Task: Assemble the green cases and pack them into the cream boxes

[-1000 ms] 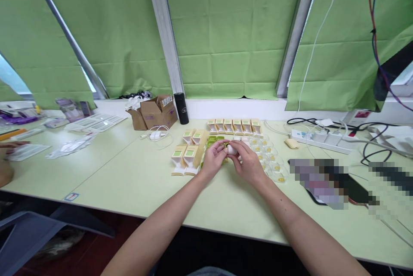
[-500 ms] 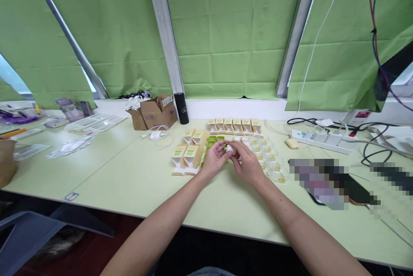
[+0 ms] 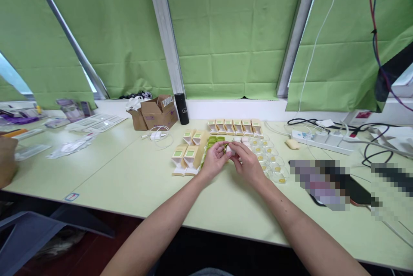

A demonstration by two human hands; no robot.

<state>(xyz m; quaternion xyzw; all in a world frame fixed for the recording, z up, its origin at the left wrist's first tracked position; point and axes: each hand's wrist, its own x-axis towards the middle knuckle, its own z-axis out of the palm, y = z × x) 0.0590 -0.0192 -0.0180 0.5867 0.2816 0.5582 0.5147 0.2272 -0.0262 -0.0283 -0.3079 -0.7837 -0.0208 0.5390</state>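
Between both sets of fingertips is a small white rounded piece (image 3: pixel 229 150) with a dark and yellow-green rim. My left hand (image 3: pixel 214 159) is closed on its left side. From the right, my right hand (image 3: pixel 248 162) pinches the same piece; the fingers partly hide it. Several small green containers (image 3: pixel 213 138) stand just behind and left of my hands. Right beside my right hand are rows of clear plastic cups (image 3: pixel 276 167) with yellow spots, and a few white pieces (image 3: pixel 245 139) lie behind it.
Open cream cartons with green squares (image 3: pixel 190 154) stand left of my hands, and a row of similar cartons (image 3: pixel 237 126) behind. Farther off are a cardboard box (image 3: pixel 159 114), black bottle (image 3: pixel 181 109), charger (image 3: pixel 155 135), power strip (image 3: pixel 322 139) and phones (image 3: pixel 359 189). Another person's hand (image 3: pixel 8 162) shows at far left.
My hands stay in nearly the same place around the white piece, with only a slight shift. At the far left edge, the other person's hand has moved a little.
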